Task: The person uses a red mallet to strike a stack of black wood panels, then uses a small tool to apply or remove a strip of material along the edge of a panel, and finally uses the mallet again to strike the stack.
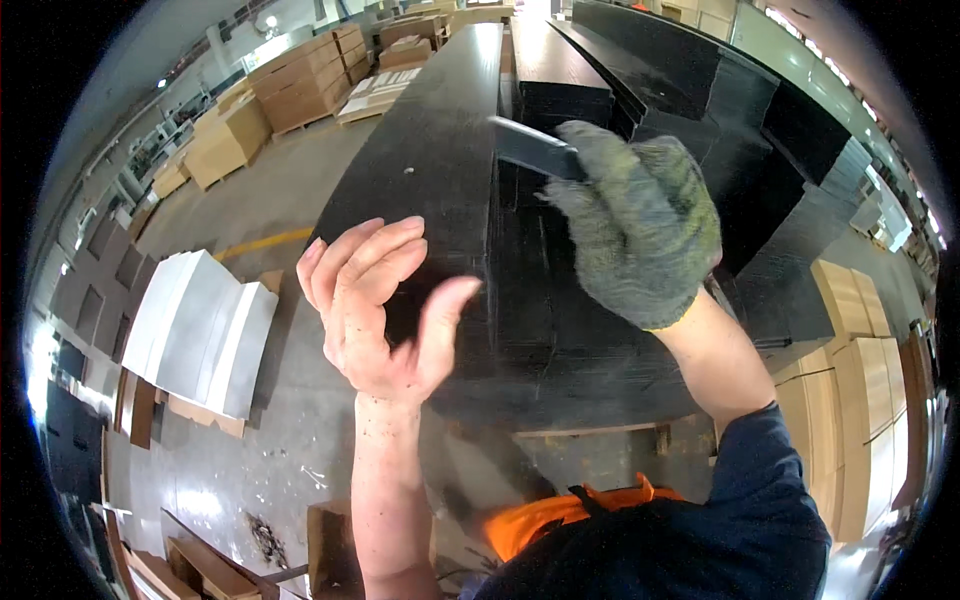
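My bare left hand (375, 305) is open, fingers together, its palm against the side of a long black wood panel (430, 150) that stands on edge atop a stack of black panels (560, 330). My right hand (640, 225) wears a grey knit glove and grips a flat dark blade-like tool (530, 148). The tool's tip points at the upright panel's edge, near its top.
More black panels (740, 130) lie to the right. White boards (200, 325) are stacked on the grey floor at left. Light wood panels (860, 400) stand at right, and cardboard-coloured stacks (300, 80) sit far back. A wooden pallet (600, 435) carries the black stack.
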Demonstrator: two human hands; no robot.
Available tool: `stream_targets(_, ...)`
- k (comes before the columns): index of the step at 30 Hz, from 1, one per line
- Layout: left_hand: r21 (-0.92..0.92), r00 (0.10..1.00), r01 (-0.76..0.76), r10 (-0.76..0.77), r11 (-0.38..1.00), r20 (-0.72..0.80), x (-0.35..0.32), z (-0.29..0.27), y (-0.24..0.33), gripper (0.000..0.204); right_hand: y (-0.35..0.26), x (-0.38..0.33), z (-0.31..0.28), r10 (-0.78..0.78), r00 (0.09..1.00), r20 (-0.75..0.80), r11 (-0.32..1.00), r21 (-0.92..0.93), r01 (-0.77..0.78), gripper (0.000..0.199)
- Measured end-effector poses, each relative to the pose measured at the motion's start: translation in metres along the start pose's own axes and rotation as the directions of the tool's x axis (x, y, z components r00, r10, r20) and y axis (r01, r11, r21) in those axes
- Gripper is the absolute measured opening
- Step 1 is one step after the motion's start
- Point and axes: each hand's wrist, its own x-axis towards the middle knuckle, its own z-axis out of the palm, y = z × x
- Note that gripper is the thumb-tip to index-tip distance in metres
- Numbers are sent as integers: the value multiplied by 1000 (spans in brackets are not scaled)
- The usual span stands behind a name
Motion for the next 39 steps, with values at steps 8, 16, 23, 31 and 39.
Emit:
stream_targets(8, 29, 990, 136, -136, 990, 25, 14, 1, 14, 47, -18, -26, -28, 162, 966, 201, 983, 58, -177, 52)
stream_targets(16, 32, 963, 255, -257, 966, 78, 22, -5, 23, 45, -20, -43, -43, 157, 969, 192, 982, 78, -174, 51)
stream_targets(23, 57, 974, 219, -222, 974, 50, 22, -4, 22, 46, -29, -75, -51, 141, 939, 314, 972, 136, -191, 50)
stream_targets(31, 406, 997, -9, -23, 914, 76, -50, 19, 11, 58, -50, -115, -52, 81, 939, 334, 976, 164, -142, 50)
stream_targets(39, 326, 877, -240, 60, 915, 478, -195, 34, 21, 68, -44, -125, -81, 294, 897, 329, 946, 38, -323, 47)
